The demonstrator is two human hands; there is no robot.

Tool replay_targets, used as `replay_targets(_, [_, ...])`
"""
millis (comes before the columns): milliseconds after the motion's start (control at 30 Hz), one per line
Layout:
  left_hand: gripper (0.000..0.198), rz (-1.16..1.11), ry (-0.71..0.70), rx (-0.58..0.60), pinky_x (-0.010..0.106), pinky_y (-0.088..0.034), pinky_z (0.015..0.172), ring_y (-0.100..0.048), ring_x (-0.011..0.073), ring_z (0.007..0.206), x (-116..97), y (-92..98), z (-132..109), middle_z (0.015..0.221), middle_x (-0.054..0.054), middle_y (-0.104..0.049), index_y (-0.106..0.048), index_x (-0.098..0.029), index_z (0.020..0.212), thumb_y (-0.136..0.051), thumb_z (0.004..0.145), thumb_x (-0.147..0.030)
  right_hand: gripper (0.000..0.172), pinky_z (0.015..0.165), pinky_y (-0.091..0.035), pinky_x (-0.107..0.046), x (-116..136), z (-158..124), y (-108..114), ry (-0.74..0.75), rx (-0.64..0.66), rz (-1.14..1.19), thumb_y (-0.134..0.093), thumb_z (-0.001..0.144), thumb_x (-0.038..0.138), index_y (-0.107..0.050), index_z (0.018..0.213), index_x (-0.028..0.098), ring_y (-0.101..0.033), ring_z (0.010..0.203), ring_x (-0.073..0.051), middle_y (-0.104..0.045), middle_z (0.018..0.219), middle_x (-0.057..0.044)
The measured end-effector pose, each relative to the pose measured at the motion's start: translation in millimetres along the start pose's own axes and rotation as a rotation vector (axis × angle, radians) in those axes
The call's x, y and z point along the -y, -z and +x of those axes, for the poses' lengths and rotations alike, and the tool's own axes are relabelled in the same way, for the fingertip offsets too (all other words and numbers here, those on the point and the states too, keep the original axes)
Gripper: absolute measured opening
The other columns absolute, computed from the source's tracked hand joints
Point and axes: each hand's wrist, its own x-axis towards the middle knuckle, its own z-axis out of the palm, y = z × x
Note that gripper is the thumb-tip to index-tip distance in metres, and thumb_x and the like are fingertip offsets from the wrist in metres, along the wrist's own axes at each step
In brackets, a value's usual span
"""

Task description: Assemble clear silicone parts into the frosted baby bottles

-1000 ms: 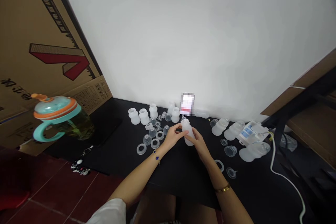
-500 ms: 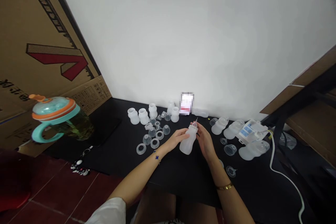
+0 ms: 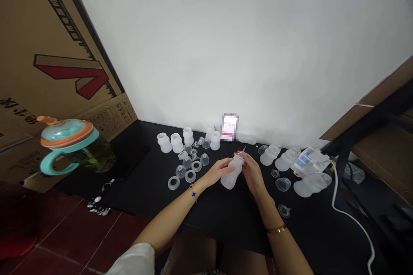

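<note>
A translucent white baby bottle is tilted over the black table in front of me, its neck up and to the right. My left hand is closed round its upper body, thumb across the front. At the neck, the fingers of my right hand pinch a clear, pointed nipple piece that sticks up from the mouth. Just left of the bottle lie white collar rings and clear domed caps. What the right fingertips cover at the back of the neck is hidden.
Several open bottles stand behind the parts. A lit phone leans on the wall. At right lie capped bottles, a clear dome, a nipple and a white box with a cable. A teal-handled jug stands left.
The pointed nipple tip now leans further right and shows more of its length. My right fingers have shifted slightly at the neck; the left hand's grip stays the same.
</note>
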Motion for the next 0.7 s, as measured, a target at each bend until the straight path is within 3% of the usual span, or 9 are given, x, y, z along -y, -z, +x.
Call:
replay_targets(433, [0.053, 0.147, -0.02, -0.072, 0.028, -0.048, 0.075, -0.065, 0.0193, 0.085, 8.4, 2.4, -0.2, 0.106, 0.008, -0.071, -0.067, -0.018, 0.123, -0.077, 0.081, -0.05, 0.037, 0.082, -0.053, -0.039, 0.1, 0.5, 0.7, 0.01, -0.047, -0.004, -0.082, 0.072, 0.054, -0.075, 0.093, 0.024, -0.068, 0.102, -0.03, -0.076, 0.103, -0.007])
replay_targets(700, [0.053, 0.268, -0.047, -0.046, 0.025, -0.045, 0.067, -0.061, 0.0158, 0.075, 8.7, 3.6, -1.4, 0.1, 0.006, -0.069, -0.065, -0.018, 0.127, -0.071, 0.086, -0.05, 0.033, 0.076, -0.052, -0.036, -1.5, 1.0, 2.3, 0.005, -0.061, -0.013, -0.081, 0.073, 0.051, -0.072, 0.088, 0.023, -0.067, 0.095, -0.027, -0.075, 0.103, -0.007])
